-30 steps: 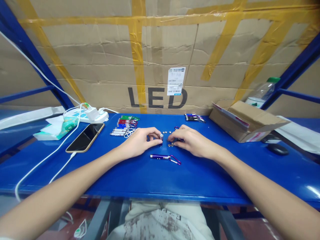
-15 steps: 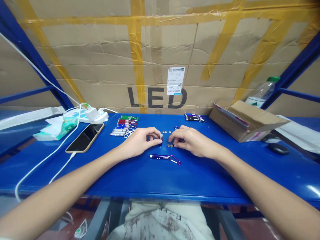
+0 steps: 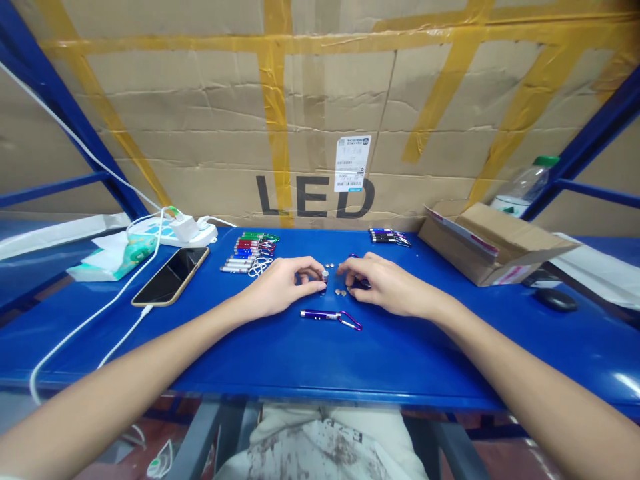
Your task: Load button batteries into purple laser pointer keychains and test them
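My left hand (image 3: 283,283) pinches a small dark penlight tube (image 3: 323,288) upright between thumb and fingers, a silvery round end showing at its top. Across from it, my right hand (image 3: 383,283) is curled, its fingertips low over the table by some button cells (image 3: 341,292). A dark piece (image 3: 363,283) shows under its fingers, and a purple clip (image 3: 353,256) peeks out behind; whether the two are joined is hidden. More button cells (image 3: 330,265) lie farther back, between the hands. A purple penlight with a carabiner (image 3: 320,315) lies in front.
On the blue table (image 3: 280,367), a row of coloured penlights (image 3: 247,253) lies left and more penlights (image 3: 385,235) at the back. A phone (image 3: 170,277), tissue pack (image 3: 117,257) and power strip (image 3: 200,233) are left. An open carton (image 3: 480,247) and black mouse (image 3: 556,299) are right.
My right fingertips have shifted slightly away from me, to where one button cell of the back row showed; that cell is now out of sight. My left hand hardly moved.
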A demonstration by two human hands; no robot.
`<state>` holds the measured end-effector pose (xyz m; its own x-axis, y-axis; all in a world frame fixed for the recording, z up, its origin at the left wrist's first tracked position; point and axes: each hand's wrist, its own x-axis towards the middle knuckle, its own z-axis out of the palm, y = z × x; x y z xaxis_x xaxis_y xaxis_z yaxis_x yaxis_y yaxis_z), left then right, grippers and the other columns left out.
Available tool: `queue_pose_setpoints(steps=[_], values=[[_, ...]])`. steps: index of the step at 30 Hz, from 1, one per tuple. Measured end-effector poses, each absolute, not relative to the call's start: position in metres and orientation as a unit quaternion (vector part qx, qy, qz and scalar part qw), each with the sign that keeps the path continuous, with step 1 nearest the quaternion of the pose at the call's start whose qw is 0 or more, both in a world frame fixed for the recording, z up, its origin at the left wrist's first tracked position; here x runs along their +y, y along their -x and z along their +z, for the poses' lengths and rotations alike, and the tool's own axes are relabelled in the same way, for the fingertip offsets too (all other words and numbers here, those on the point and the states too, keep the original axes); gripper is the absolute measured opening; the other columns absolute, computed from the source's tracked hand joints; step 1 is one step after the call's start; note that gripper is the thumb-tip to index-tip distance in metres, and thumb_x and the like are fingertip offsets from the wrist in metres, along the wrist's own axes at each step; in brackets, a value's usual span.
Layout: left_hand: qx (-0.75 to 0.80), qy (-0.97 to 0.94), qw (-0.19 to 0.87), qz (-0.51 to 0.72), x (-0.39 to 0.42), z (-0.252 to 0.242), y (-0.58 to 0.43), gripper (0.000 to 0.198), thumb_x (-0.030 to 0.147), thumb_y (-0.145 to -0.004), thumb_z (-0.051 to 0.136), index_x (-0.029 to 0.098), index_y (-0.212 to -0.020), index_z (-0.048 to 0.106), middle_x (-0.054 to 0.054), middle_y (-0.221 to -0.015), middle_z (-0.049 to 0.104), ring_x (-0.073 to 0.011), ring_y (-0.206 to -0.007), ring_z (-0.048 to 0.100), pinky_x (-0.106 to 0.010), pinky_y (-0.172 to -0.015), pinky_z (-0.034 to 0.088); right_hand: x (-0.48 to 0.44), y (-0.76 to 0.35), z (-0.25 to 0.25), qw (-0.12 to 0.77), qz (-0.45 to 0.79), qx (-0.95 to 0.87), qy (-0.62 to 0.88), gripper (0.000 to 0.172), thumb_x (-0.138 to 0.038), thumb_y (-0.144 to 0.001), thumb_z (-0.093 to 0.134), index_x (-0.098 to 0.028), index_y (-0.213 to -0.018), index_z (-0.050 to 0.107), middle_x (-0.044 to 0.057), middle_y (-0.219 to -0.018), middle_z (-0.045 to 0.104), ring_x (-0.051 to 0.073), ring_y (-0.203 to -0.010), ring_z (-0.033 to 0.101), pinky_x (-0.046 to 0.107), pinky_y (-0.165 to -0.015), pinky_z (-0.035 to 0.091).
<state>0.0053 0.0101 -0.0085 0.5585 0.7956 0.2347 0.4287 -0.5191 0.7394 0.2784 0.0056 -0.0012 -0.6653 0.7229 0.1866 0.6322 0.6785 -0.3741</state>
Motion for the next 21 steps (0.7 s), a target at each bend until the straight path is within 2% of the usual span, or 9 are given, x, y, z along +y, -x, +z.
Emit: queue_pose_setpoints(steps=[5,10,15,21], values=[[0.367,-0.83,0.313,0.28,0.009,-0.009,-0.006,0.022,0.035,-0.096,0.074,0.021,-0.113,0.075,0.001,-0.091,0.076,-0.0139,-0.075,0.066,-0.026,-0.071,0.048,0.006,-0.278,-0.005,0.167,0.136,-0.902,0.374,0.033,-0.016,-0.097,0.063,-0.021,-0.13,0.064,0.006,-0.103,0.076,0.028,-0.103,0.06,0.04,-0.09,0.049],[0.356,-0.85,0.276,0.274,0.008,-0.009,-0.005,0.022,0.035,-0.099,0.073,0.021,-0.116,0.075,0.002,-0.086,0.074,-0.0132,-0.07,0.064,-0.026,-0.07,0.048,-0.002,-0.269,0.002,0.257,0.129,-0.889,0.357,0.044,-0.02,-0.099,0.063,-0.024,-0.142,0.057,0.006,-0.11,0.074,0.027,-0.104,0.062,0.04,-0.092,0.051],[0.314,-0.887,0.213,0.264,0.006,-0.007,-0.003,0.018,0.031,-0.102,0.07,0.022,-0.117,0.074,0.0,-0.097,0.077,-0.0138,-0.076,0.066,-0.025,-0.074,0.049,-0.01,-0.262,0.007,0.333,0.155,-0.875,0.316,0.047,-0.025,-0.102,0.064,-0.028,-0.148,0.053,0.005,-0.113,0.072,0.024,-0.104,0.064,0.037,-0.089,0.054],[0.288,-0.9,0.19,0.267,0.005,-0.008,-0.003,0.017,0.029,-0.103,0.07,0.021,-0.117,0.074,-0.002,-0.104,0.077,-0.0147,-0.081,0.066,-0.026,-0.077,0.05,-0.012,-0.26,0.004,0.341,0.149,-0.878,0.3,0.049,-0.021,-0.1,0.065,-0.029,-0.147,0.054,0.005,-0.113,0.073,0.025,-0.106,0.066,0.039,-0.092,0.054]])
